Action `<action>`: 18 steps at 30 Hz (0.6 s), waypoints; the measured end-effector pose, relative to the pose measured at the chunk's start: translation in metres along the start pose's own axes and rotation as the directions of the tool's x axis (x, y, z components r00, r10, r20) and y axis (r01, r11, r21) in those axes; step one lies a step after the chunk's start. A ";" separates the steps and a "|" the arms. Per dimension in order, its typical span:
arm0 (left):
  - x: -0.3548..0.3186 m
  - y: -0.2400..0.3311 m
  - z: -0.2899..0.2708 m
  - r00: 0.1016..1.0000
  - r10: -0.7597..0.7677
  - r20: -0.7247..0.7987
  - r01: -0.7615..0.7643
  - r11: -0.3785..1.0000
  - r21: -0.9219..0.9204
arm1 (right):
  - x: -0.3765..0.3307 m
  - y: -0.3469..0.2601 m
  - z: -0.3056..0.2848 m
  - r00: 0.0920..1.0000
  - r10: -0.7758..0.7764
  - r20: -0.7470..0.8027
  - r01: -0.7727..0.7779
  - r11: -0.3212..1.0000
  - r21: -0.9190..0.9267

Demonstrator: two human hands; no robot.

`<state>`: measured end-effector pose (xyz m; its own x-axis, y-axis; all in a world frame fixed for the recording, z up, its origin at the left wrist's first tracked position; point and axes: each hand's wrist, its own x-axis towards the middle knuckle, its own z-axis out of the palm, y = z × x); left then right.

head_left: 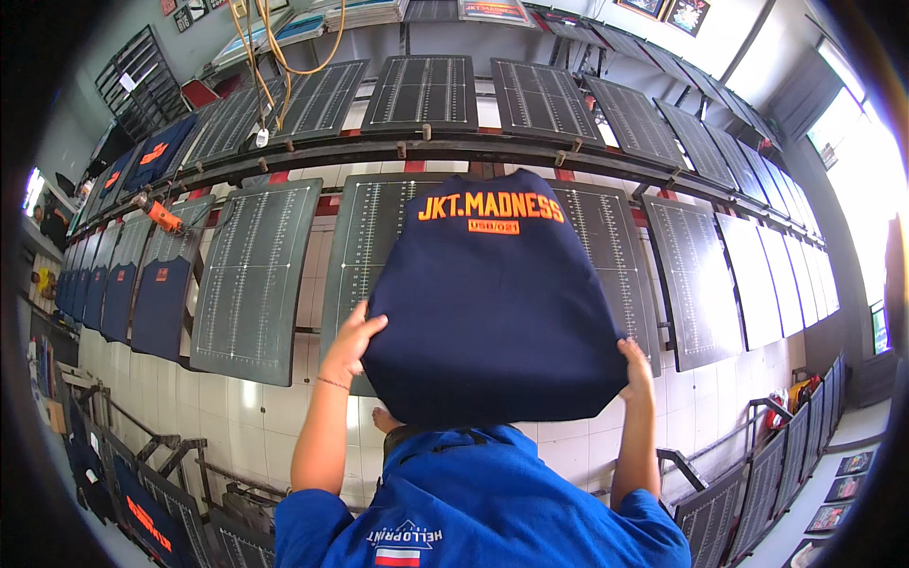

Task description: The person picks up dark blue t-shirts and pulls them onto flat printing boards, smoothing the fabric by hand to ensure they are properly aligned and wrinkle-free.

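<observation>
Left hand (352, 343) grips left edge of navy shirt (492, 303), fingers curled over cloth. Right hand (636, 367) clasps right edge. Shirt with orange print lies stretched over dark board (374, 237), middle of row. Bare boards either side.

1. Centre of the frame: the navy shirt (492, 303) covers its dark gridded board (379, 237); the left hand (352, 343) and right hand (636, 367) grip its lower corners, closing the way along both edges.
2. Left of centre: a bare gridded board (251, 279) stands just beside, with only a narrow strip of tiled floor (308, 293) between.
3. Right of centre: another board (691, 284) crowds close.
4. Upper frame: a dark rail (426, 150) runs across, and orange cables (275, 57) hang in the upper left.
5. Lower left: metal frames (170, 454) block low passage.
6. Below the boards, pale tile lies open.
</observation>
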<state>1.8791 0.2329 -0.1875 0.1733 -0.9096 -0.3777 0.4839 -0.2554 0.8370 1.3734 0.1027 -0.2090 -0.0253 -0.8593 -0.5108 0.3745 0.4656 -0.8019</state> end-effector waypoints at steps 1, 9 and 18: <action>0.003 -0.026 -0.009 1.000 0.008 -0.028 -0.007 1.000 0.030 | 0.007 0.020 -0.011 0.998 0.028 0.060 -0.029 0.999 0.020; -0.027 -0.139 -0.031 0.933 0.170 -0.317 0.076 0.769 0.634 | 0.008 0.083 -0.038 0.998 -0.016 0.056 0.029 0.974 -0.226; -0.063 -0.148 -0.038 0.920 0.222 -0.323 0.078 0.704 0.706 | 0.004 0.088 -0.067 0.987 -0.153 0.043 0.145 0.764 -0.628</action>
<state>1.8292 0.3408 -0.3024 0.5443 -0.7874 -0.2892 -0.2512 -0.4819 0.8395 1.3438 0.1543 -0.3026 -0.0425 -0.9286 -0.3687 -0.2997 0.3639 -0.8819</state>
